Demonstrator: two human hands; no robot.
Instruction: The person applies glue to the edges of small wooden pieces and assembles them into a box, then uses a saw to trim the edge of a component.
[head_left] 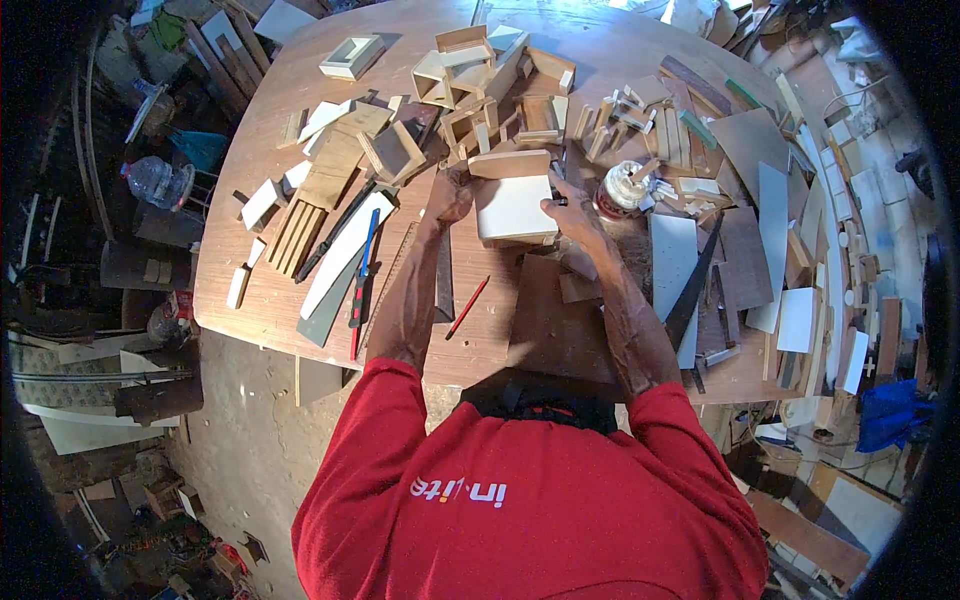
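Between both hands is a small wooden box piece (513,205) with a white face and a raised brown board along its far edge. My left hand (450,195) grips its left side, and my right hand (565,212) holds the right side, thumb against the white face. A white jar (623,185) with a dark red lower part and a stick in it stands just right of my right hand. A red pencil (467,307) lies below the piece, and a blue and red long tool (360,300) lies left of my left forearm.
Small wooden boxes (450,75) and blocks crowd the far middle of the table (255,330). Boards and strips (765,240) pile along the right. A grooved wood piece (295,238) lies at left. A plastic bottle (158,185) and other clutter sit off the table's left side.
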